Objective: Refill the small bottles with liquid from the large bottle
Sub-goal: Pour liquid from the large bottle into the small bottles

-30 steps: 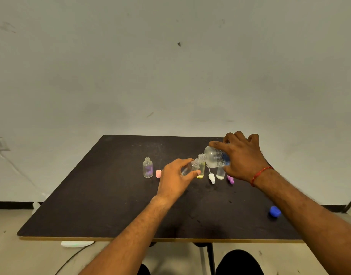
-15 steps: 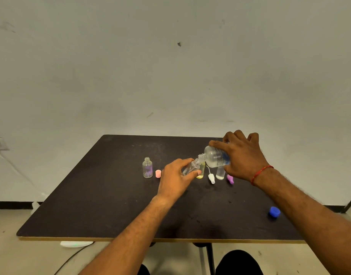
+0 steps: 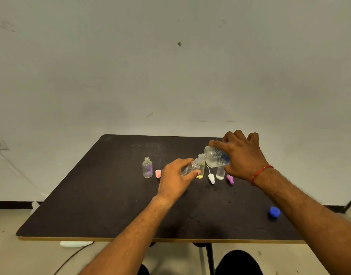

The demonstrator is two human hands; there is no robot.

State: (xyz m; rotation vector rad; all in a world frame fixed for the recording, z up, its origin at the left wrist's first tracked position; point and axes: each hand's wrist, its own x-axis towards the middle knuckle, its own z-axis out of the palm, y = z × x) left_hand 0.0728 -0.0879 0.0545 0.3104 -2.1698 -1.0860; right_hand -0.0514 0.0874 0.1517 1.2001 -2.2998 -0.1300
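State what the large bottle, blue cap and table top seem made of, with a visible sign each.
Large bottle: clear plastic, probably; see-through with printed label. Blue cap: opaque plastic, likely; solid colour. Table top: dark matt laminate, seemingly; pale edge strip.

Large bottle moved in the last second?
No. The large bottle keeps its place and tilt above the white cap.

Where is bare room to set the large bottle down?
Bare: left of the purple-tinted bottle, and the front strip between left forearm and blue cap. Crowded: around the yellow bottle and white cap, near the right hand.
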